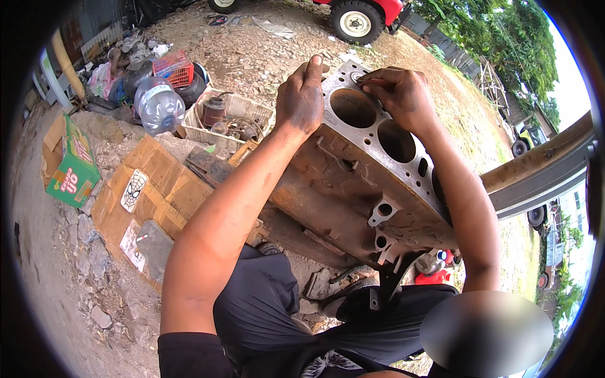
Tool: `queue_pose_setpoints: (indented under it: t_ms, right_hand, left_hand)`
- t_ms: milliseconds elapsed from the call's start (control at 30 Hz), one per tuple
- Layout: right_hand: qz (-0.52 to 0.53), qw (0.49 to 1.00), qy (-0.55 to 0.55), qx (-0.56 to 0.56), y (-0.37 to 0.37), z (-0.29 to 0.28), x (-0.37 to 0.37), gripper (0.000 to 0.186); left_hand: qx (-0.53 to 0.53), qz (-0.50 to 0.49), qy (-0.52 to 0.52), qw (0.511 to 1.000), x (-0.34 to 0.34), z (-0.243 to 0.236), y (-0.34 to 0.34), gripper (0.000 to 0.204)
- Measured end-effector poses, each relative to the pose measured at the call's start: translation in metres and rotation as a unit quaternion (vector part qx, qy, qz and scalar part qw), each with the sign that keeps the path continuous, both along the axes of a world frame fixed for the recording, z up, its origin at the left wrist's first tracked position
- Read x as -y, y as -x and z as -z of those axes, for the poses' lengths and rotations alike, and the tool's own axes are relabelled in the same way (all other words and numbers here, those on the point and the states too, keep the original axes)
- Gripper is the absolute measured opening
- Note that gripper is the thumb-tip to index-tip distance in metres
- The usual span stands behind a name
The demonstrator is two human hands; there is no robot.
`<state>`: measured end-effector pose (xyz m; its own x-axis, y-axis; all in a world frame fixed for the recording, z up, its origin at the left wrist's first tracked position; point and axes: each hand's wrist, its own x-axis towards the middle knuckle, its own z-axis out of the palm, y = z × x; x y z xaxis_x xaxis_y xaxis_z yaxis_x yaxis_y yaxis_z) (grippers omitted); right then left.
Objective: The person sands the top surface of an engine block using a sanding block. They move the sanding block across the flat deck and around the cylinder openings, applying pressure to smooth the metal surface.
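Observation:
A rusty brown engine block [353, 189] stands tilted in front of me, its pale machined top face with large round cylinder bores turned up. My left hand [301, 94] is closed, thumb pointing up, beside the far left edge of the block; its fingers curl out of sight, so what they hold is hidden. Over the far end of the top face, my right hand [400, 97] is closed with thumb and fingertips pressed together. Those fingertips are at a small ring-shaped piece or hole rim [357, 77] beyond the first bore; what they pinch is too small to make out.
Left of the block, a pale plastic crate [200, 126] holds metal parts. Flattened cardboard [157, 195], a green box [72, 167], a large clear bottle [157, 104] and a red basket [173, 68] lie nearby. A metal beam [542, 170] is at right; a red vehicle [372, 9] stands beyond.

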<state>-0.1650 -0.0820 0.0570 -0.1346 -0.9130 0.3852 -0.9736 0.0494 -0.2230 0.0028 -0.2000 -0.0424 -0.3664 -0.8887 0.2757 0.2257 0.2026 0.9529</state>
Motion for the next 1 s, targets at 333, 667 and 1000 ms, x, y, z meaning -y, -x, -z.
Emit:
queue_pose_setpoints:
  t_ms: [333, 667, 1000]
  right_hand:
    - [-0.019, 1.000, 0.018, -0.007, -0.002, 0.005, 0.000, 0.019]
    - [-0.007, 0.999, 0.045, 0.007, -0.014, 0.009, 0.007, 0.015]
    - [0.013, 0.998, 0.055, -0.003, -0.015, 0.012, 0.005, 0.016]
  left_hand:
    - [0.000, -0.004, -0.007, 1.000, -0.001, 0.007, 0.002, 0.068]
    - [0.007, -0.013, 0.009, 1.000, -0.002, 0.006, -0.008, 0.068]
    - [-0.022, 0.007, -0.029, 0.999, 0.004, 0.012, -0.002, 0.067]
